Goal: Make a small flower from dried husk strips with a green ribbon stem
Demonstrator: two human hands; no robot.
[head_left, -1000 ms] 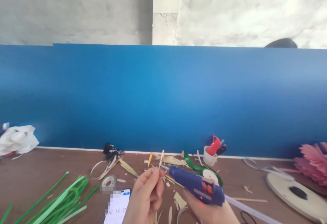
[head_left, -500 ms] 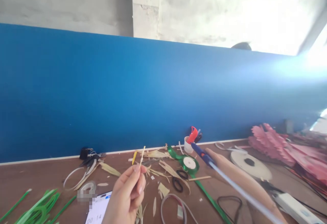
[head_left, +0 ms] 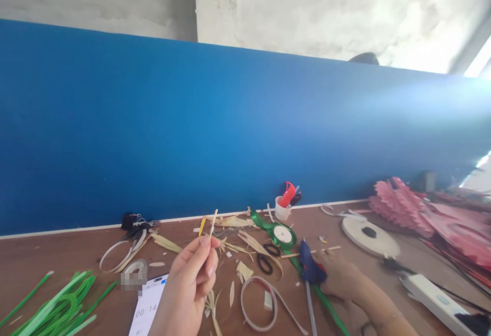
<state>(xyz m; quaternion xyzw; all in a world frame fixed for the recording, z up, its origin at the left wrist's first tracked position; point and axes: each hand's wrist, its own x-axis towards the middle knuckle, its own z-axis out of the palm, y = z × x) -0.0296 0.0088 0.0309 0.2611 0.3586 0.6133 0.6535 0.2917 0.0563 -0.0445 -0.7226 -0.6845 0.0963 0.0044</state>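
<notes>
Between the thumb and fingers of my left hand (head_left: 194, 269) a thin pale strip (head_left: 214, 222) is pinched, pointing upward. My right hand (head_left: 339, 277), somewhat blurred, is at the handle of a blue hot glue gun (head_left: 310, 264), low over the table, nozzle away from me. A long translucent glue stick (head_left: 310, 308) runs out of its rear toward me. Beneath the gun passes a green ribbon from its spool (head_left: 283, 233). Black-handled scissors (head_left: 264, 263) lie between my hands, among dry pale husk scraps (head_left: 244, 271).
A white cup (head_left: 283, 209) holding a red tool stands by the blue partition (head_left: 230, 121). Left lie green stems (head_left: 63, 303), a phone (head_left: 148, 308) and a tape roll (head_left: 135, 273). Right are a round white disc (head_left: 370, 236), a power strip (head_left: 441, 303) and pink petals (head_left: 406, 208).
My right hand has lowered the glue gun toward the table, swinging its glue stick from slanting right to pointing toward me. My left hand stays nearly still with the strip.
</notes>
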